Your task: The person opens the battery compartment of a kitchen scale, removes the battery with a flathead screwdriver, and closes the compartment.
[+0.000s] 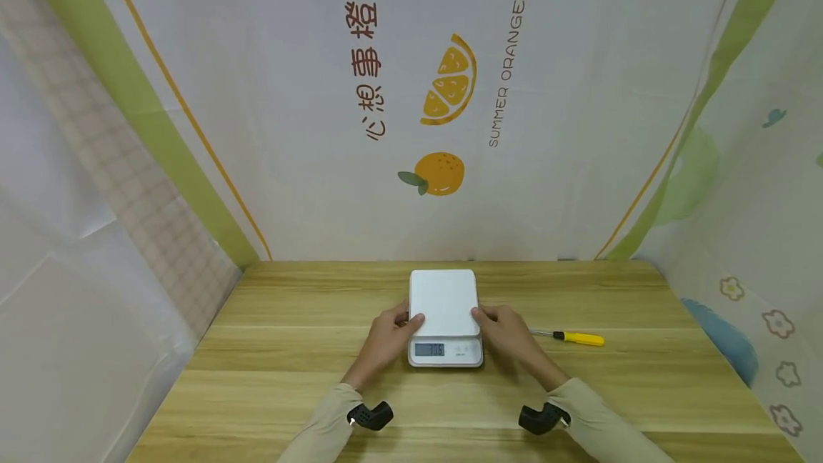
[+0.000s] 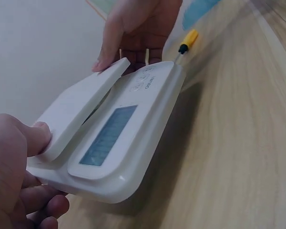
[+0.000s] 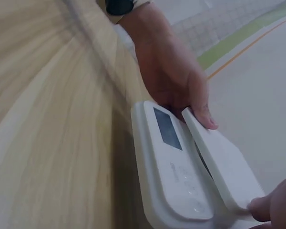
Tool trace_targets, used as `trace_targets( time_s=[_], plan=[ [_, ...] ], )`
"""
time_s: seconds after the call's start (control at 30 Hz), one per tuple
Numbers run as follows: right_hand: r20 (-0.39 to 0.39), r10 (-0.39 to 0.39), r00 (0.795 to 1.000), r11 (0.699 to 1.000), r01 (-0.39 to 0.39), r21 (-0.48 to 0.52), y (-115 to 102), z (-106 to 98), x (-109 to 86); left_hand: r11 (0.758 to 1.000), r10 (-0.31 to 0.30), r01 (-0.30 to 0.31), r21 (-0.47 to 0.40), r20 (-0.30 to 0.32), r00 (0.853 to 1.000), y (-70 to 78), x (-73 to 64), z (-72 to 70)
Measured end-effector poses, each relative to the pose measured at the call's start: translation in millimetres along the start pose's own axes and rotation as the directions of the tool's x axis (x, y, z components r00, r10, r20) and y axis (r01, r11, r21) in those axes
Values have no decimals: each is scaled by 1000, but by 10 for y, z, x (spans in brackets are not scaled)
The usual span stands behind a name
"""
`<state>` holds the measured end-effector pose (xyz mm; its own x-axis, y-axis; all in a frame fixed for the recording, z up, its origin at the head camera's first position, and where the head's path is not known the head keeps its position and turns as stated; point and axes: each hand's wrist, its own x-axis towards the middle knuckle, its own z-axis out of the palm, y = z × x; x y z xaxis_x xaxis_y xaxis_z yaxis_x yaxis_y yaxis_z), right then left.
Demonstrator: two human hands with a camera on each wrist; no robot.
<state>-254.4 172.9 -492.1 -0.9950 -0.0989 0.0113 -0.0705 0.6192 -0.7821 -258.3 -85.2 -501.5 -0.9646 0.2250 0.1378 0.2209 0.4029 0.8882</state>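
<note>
The left hand [image 1: 387, 336] and right hand [image 1: 508, 332] pinch the white scale [image 1: 445, 321] from opposite sides, on or just above the worktop [image 1: 270, 377], where uneven grip pressure could tilt or loosen its top plate [image 1: 443, 299].

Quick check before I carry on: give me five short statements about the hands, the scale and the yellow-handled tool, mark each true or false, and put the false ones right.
1. The left hand and the right hand grip the white scale from opposite sides. True.
2. The yellow-handled tool lies on the wood-grain table. True.
3. The right hand is holding that tool. False: it grips the scale.
4. The scale's display is on the side nearer the person. True.
5. The tool is to the left of the scale. False: it is to the right.
</note>
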Motion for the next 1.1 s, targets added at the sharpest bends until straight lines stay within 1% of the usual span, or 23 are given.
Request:
trace_targets(
  time_s=[0.07, 0.1, 0.17, 0.3, 0.4, 0.47, 0.57, 0.63, 0.73, 0.83, 0.93, 1.03, 1.1],
  plan=[
    [16, 28, 999, 998, -29, 47, -39, -40, -26, 1000, 0, 0, -19, 11, 1000, 16, -3, -18],
    [25, 39, 999, 998, -40, 53, -57, -61, -39, 1000, 2, -2, -28, 15, 1000, 25, -6, -28],
    [55, 37, 998, 998, -39, 48, -90, -112, -51, 999, 22, -21, -37, 25, 999, 44, -16, -50],
    [139, -10, 990, 998, 1, 64, -119, -226, -55, 998, 50, -49, -30, 32, 998, 74, -35, -105],
    [189, -78, 979, 993, 59, 104, -99, -308, -38, 997, 66, -64, -35, 47, 997, 91, -42, -151],
    [196, -112, 974, 990, 92, 111, -78, -352, -22, 995, 88, -85, -43, 65, 994, 101, -42, -180],
    [190, -153, 970, 986, 138, 90, -35, -402, 11, 994, 101, -97, -50, 92, 991, 120, -33, -213],
    [182, -161, 970, 985, 148, 83, -18, -424, 27, 994, 108, -104, -44, 103, 989, 133, -23, -232],
    [178, -205, 962, 978, 195, 71, 1, -453, 45, 994, 111, -108, -30, 110, 988, 161, 0, -261],
    [176, -280, 944, 960, 275, 53, 5, -476, 51, 990, 134, -137, 15, 119, 984, 185, 29, -305],
    [170, -349, 922, 937, 348, 36, 32, -494, 67, 977, 182, -195, 89, 132, 974, 198, 55, -355],
    [153, -422, 893, 906, 421, 41, 74, -513, 88, 948, 250, -274, 161, 157, 956, 210, 69, -399],
    [129, -492, 861, 870, 492, 38, 101, -526, 95, 922, 297, -328, 204, 172, 939, 216, 72, -424]
  ],
)
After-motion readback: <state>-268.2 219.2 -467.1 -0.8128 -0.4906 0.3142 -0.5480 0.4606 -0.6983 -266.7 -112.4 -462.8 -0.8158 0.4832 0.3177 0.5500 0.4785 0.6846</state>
